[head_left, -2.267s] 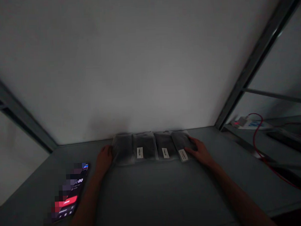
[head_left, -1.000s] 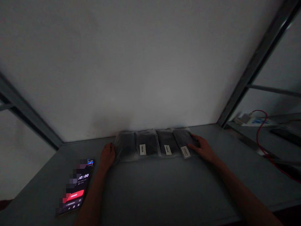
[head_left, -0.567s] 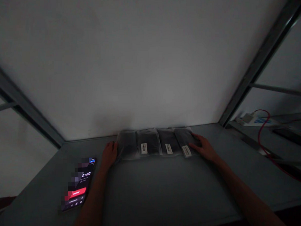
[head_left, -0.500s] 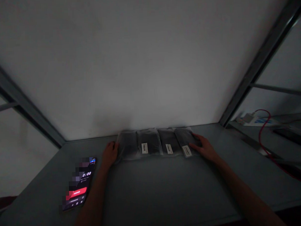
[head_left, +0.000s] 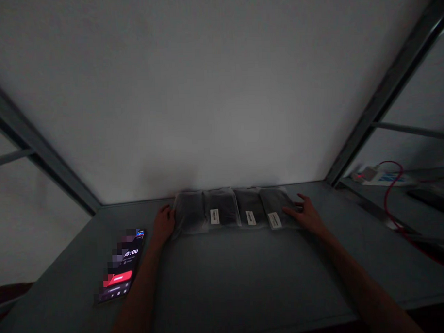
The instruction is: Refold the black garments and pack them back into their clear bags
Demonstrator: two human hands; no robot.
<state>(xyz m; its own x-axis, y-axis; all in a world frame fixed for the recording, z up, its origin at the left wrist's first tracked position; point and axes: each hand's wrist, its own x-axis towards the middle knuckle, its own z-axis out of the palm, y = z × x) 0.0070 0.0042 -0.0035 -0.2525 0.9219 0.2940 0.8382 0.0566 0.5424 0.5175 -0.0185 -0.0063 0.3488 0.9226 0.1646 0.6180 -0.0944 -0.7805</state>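
Observation:
Several dark flat items in clear plastic bags lie side by side in a row against the wall. My left hand (head_left: 163, 224) rests at the outer edge of the leftmost bag (head_left: 189, 212), its thumb side touching or nearly touching it; the fingers are slightly bent and not closed on the bag. At the other end, my right hand (head_left: 304, 214) is open beside the rightmost bag (head_left: 276, 201), thumb near its edge and fingers spread. White labels with print sit on the second bag (head_left: 226, 203), the third bag (head_left: 250, 202) and the rightmost one.
A lit phone (head_left: 123, 267) lies on the grey shelf (head_left: 247, 277) left of my left forearm. Metal posts (head_left: 366, 117) frame the bay, with a pale wall (head_left: 219, 89) behind. On the right are a red cable (head_left: 386, 194), a power strip (head_left: 382, 179) and a dark object (head_left: 432, 200).
My right hand has shifted slightly right, its fingers lifting off the rightmost bag and spreading. My left hand stays at the left end. The view has moved a little.

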